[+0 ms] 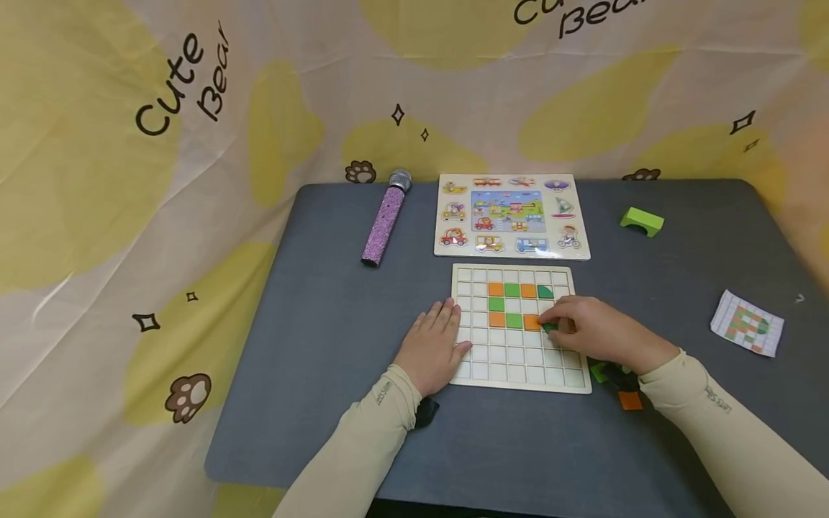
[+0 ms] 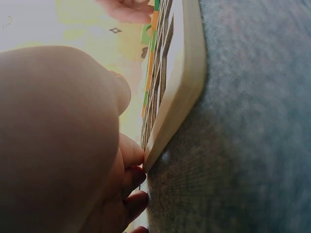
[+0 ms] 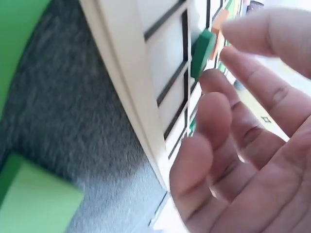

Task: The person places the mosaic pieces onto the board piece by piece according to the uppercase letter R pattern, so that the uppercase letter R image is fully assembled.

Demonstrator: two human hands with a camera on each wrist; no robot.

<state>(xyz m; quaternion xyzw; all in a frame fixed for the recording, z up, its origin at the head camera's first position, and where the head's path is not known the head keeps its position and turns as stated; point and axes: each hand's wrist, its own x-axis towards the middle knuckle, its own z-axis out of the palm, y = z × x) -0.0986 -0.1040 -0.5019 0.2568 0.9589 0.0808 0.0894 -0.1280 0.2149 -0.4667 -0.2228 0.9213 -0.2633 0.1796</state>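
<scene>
My left hand (image 1: pixel 429 347) lies with straight fingers along the left edge of a white gridded puzzle board (image 1: pixel 488 373), thumb over its rim. In the left wrist view, fingertips (image 2: pixel 136 206) meet the board's side. My right hand (image 1: pixel 592 329) is over the board's right half, thumb and fingers around a dark green quarter-round tile (image 3: pixel 203 54). That tile is beside an orange tile (image 1: pixel 531 322) at the end of the lower tile row. Orange and light green tiles form a C shape, with another dark green quarter-round tile (image 1: pixel 545 291) ending the upper row.
Loose pieces, including an orange tile (image 1: pixel 630 401), lie under my right wrist. A pattern card (image 1: pixel 747 324) and a green arch block (image 1: pixel 642 221) are to the right. Behind the board are a vehicle picture puzzle (image 1: pixel 512 252) and a purple glitter microphone (image 1: pixel 383 224).
</scene>
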